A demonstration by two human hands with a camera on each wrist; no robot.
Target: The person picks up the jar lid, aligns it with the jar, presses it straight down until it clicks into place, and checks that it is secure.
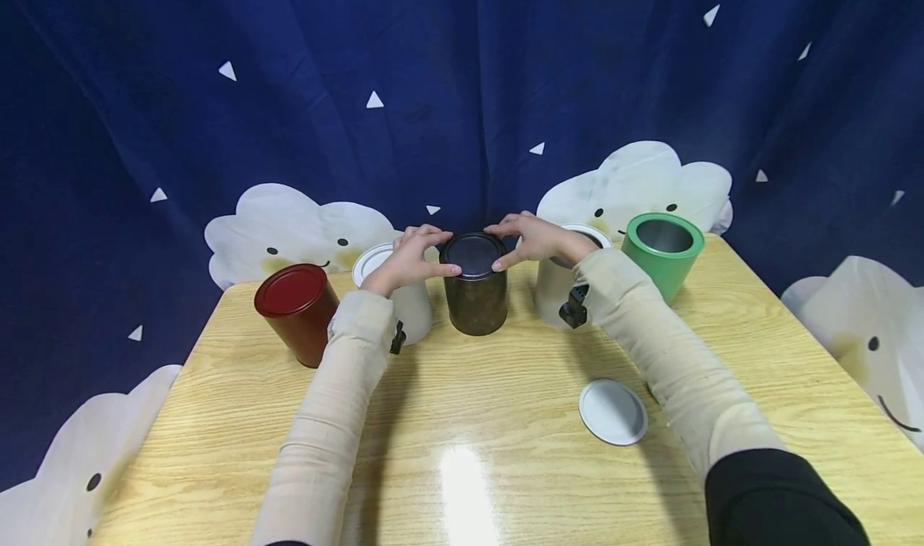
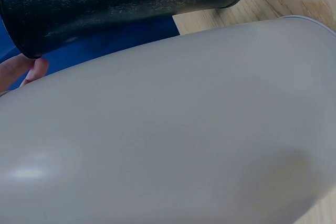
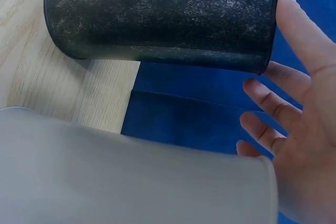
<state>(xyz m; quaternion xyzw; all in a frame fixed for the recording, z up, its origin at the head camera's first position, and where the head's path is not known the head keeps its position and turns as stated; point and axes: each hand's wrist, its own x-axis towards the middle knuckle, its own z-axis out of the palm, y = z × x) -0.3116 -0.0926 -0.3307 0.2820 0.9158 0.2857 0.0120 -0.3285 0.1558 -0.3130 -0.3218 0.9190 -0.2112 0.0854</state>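
A dark, mottled tin [image 1: 476, 307] stands upright near the table's far edge, a black lid [image 1: 473, 254] seated on its top. From the left, my left hand [image 1: 410, 262] holds the lid's rim with thumb in front and index finger behind. My right hand [image 1: 537, 238] holds the opposite side the same way, its other fingers spread in the right wrist view. Beside the left hand is a white tin [image 1: 415, 315] with a lid on. Under the right wrist stands another white tin [image 1: 550, 293], its top uncovered. The left wrist view shows only a few fingertips [image 2: 16, 69].
A red tin [image 1: 301, 325] with its lid on stands at the left. On the right is a green tin [image 1: 653, 267] without a lid. A white lid [image 1: 613, 411] lies on the wooden table [image 1: 462, 394]. A small green edge [image 1: 652, 391] shows beside the right forearm. Behind hangs a blue curtain [image 1: 433, 65].
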